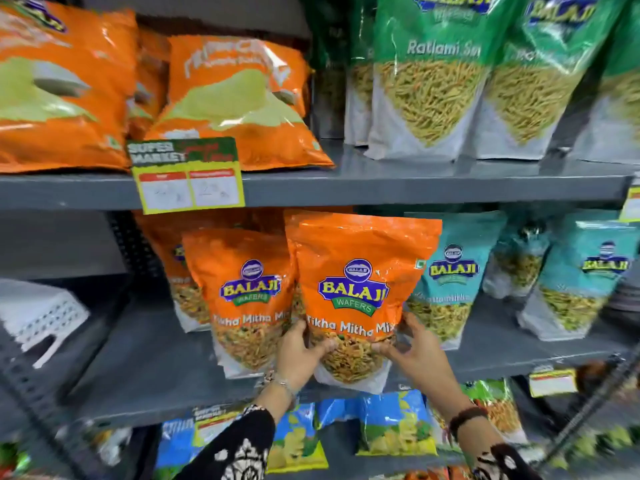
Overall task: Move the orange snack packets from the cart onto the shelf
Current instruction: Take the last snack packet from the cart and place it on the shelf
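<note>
An orange Balaji "Tikha Mitha Mix" packet (360, 278) stands upright at the front of the grey middle shelf (145, 368). My left hand (301, 358) grips its lower left side and my right hand (419, 355) grips its lower right side. Just to its left stands a second orange packet (242, 289), with another orange packet (162, 244) behind it. The cart is out of view.
Teal Balaji packets (453, 271) stand right of the held packet. The top shelf holds large orange bags (239, 98) and green Ratlami Sev bags (436, 81). A yellow price tag (188, 185) hangs from its edge. A white basket (38, 317) sits at left; blue packets (394, 427) lie below.
</note>
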Tool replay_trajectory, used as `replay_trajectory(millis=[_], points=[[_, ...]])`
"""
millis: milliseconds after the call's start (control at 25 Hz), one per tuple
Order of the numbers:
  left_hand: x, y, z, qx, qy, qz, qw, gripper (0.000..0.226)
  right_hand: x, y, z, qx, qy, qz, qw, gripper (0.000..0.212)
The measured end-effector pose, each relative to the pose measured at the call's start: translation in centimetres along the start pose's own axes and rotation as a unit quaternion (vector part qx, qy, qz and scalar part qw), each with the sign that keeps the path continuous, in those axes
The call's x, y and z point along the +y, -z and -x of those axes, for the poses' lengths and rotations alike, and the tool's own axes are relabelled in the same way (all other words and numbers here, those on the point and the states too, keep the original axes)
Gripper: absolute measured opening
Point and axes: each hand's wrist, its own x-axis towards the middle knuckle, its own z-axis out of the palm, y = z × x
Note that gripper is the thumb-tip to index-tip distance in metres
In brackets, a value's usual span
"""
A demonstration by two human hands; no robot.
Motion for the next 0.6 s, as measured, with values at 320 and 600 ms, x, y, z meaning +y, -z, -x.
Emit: replay_trajectory(millis=[320, 600], points=[[-2.0, -4.7, -6.2, -0.09, 0.02, 0.026, 0.995, 0.047, 4.8, 0.1, -3.1, 0.094, -0.057, -0.012, 0.994, 0.047], [-3.2, -5.5, -7.5, -0.118, 0.003, 0.047, 0.992, 0.062, 6.7, -0.9, -2.6, 0.133, -0.08, -0.039, 0.987, 0.063]])
